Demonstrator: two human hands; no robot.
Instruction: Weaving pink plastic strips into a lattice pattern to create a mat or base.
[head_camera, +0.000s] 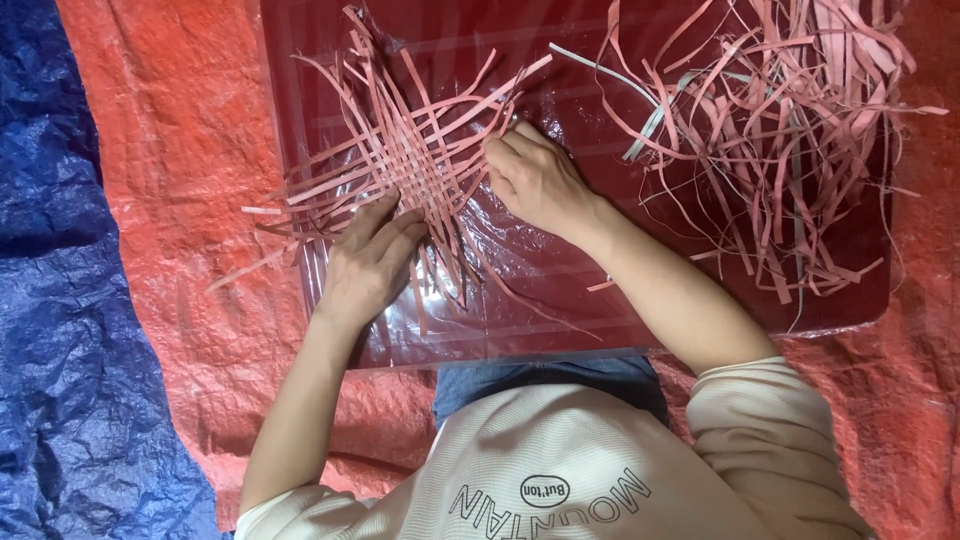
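We see woven strips upper centre, on plastic sheet. Left hand flat, pressing weave's lower edge; right hand nearer, pinching strip end at right edge. Loose strips upper right.

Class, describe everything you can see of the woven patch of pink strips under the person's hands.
The woven patch of pink strips looks like thin, flat paper-like bands interlaced crosswise at the centre, with loose ends fanning out on all sides. It lies flat on a glossy dark red board. The left hand presses flat on its lower edge; the right hand pinches strips at its right edge.
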